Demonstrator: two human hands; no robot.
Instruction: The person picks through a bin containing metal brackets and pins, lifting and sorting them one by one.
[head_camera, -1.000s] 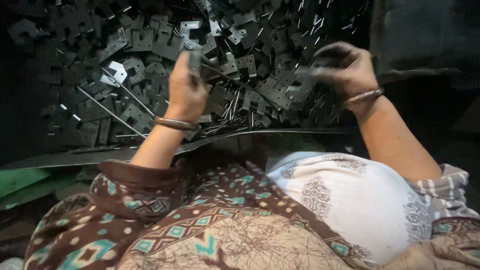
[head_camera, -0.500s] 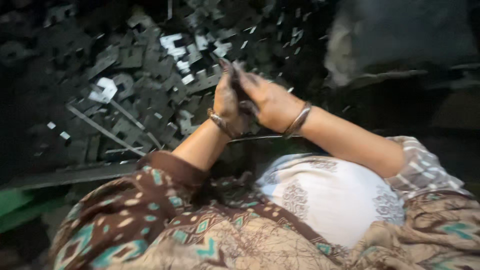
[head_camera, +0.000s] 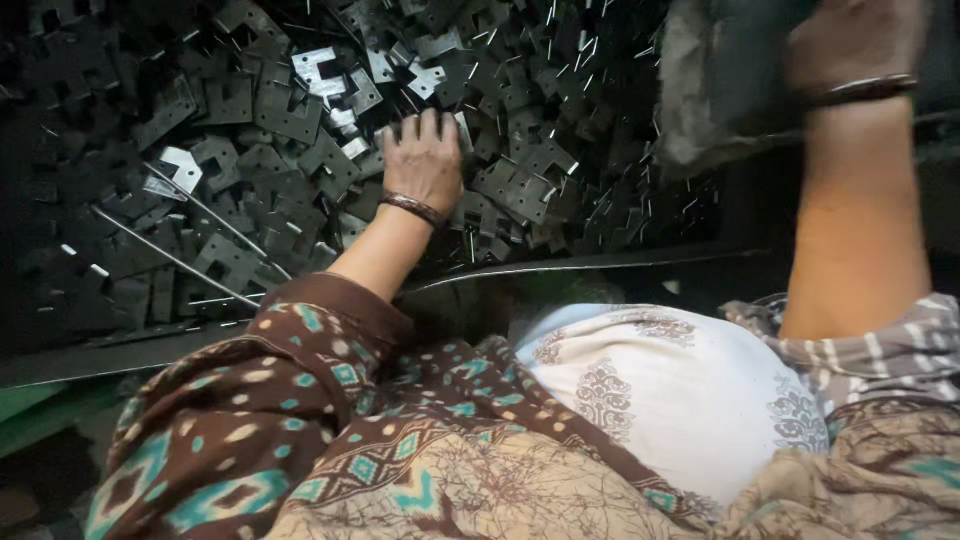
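- Left hand (head_camera: 425, 160) lies flat, fingers spread, on the heap of dark metal brackets (head_camera: 300, 130) at twelve o'clock.
- Right hand (head_camera: 850, 45), raised at two o'clock, blurred; grip unclear.
- Tray edge (head_camera: 560, 265) runs just beneath the wrists.

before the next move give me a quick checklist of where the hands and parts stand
1. Left hand on the pile of dark metal plates, palm down: ok.
2. Left hand closed on one plate: cannot tell.
3. Right hand in clear view: not ok, blurred at the top edge.
4. Right hand holding anything: cannot tell.
5. Thin metal rods away from the left hand: ok.
6. Bracelet free of the plates: ok.
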